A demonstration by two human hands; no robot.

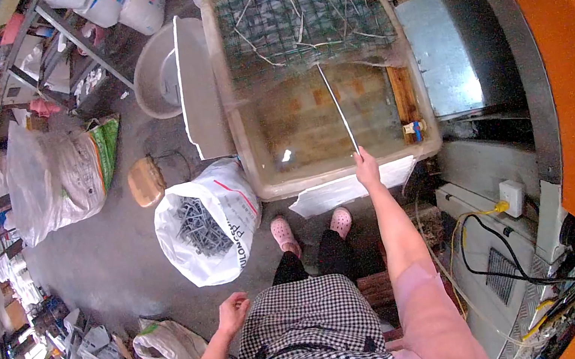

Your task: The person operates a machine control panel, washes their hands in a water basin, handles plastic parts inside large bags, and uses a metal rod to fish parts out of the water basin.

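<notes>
My right hand [367, 168] is closed round the near end of a thin pale rod [338, 106], held over a large water-filled tub [270, 186]. The rod's far end meets the near edge of a green mesh [305, 13] with pale strips on it, at the tub's far half. Brownish water fills the near half. A blue-and-white valve [414, 129] sits at the tub's right side. My left hand [234, 312] hangs beside the checked apron [304, 321], its fingers curled; whether it holds anything is too small to make out.
A white sack of grey parts [201, 228] stands left of the tub, near a small stool [146, 182] and a round basin [157, 72]. White boards [200, 91] line the tub's edge. Cables [503, 261] and an orange machine [571, 56] are at the right.
</notes>
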